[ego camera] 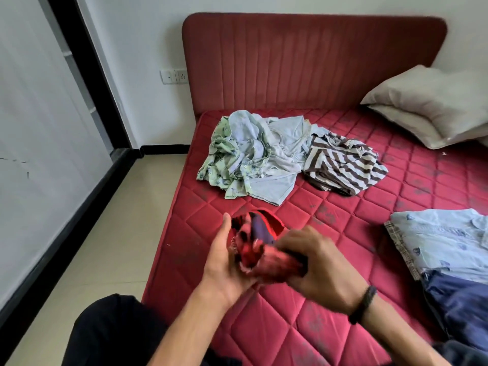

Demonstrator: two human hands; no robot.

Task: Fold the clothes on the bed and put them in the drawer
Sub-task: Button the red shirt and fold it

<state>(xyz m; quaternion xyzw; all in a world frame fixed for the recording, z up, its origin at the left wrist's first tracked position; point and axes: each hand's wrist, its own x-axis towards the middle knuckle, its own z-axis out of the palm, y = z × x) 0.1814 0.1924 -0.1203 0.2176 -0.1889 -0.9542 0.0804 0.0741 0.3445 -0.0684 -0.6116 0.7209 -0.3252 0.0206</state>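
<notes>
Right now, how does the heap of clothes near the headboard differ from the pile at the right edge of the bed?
The heap is crumpled and spread loosely; the pile lies flat and stacked, apparently folded. The heap lies near the red headboard, while the pile lies nearer the person. The heap shows pale green, light blue and brown-striped cloth; the pile shows light blue, checked and navy. Both rest on the red mattress, and neither hand touches them.

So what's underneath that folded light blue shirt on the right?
Under the folded light blue shirt a plaid garment pokes out along its left edge, and a dark blue garment lies against its near edge. How far either reaches beneath is covered.
</notes>
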